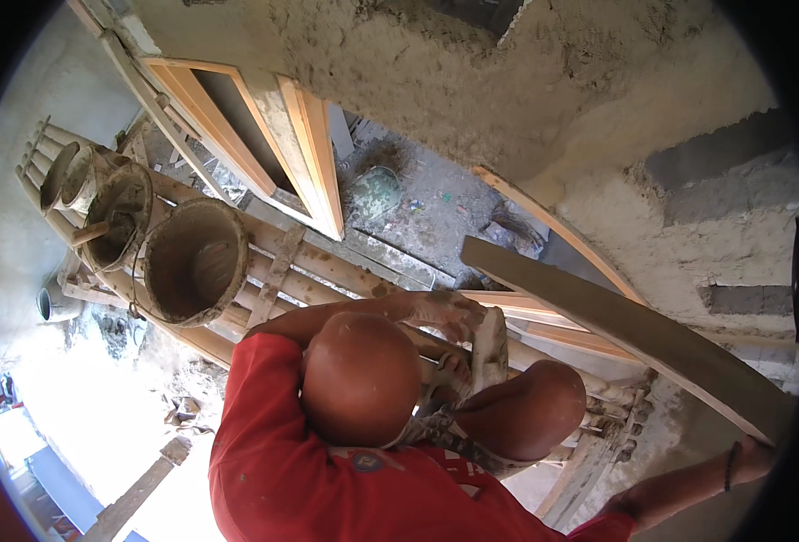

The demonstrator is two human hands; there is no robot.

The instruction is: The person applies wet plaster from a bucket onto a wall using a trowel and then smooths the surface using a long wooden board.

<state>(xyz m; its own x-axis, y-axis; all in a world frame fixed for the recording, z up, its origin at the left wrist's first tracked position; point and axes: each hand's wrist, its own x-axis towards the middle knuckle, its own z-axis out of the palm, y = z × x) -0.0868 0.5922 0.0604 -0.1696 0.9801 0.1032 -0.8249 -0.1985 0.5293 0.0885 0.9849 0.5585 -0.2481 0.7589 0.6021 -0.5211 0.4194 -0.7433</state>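
My left hand [454, 314] is closed at the upper end of a short, mortar-crusted wooden piece [490, 357], above my bare knees [359, 379] and one foot [454, 366]. My right hand [753, 459], at the lower right with a dark bracelet at the wrist, grips the near end of a long, flat board [598, 321] coated in grey mortar. This board slopes up toward the middle of the view, in front of the roughly plastered wall [598, 99]. My red sleeves and shirt fill the bottom middle.
I crouch on a bamboo-pole scaffold [287, 262] carrying several mortar-caked buckets [192, 262] at the left, one with a wooden handle [89, 233] across it. Wood frames [305, 144] edge openings. Rubble lies on the floor [422, 208] far below. The lower left is glaringly bright.
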